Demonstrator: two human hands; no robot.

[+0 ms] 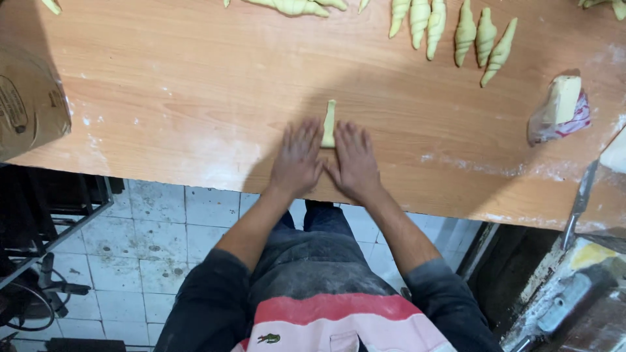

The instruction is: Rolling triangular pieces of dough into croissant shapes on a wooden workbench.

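Both arms reach straight forward from dark pushed-up sleeves, forearms bare and converging, so that the left hand (298, 160) and the right hand (354, 161) lie palm-down side by side (thumbs nearly meeting), fingers flat, extended and slightly spread.

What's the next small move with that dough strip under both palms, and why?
Probably roll both palms forward along the dough strip. The left hand and right hand lie flat on its near end, while its narrow far end lies flat and unrolled on the wooden table. The finished rolled pieces at the far edge are wound along their full length.
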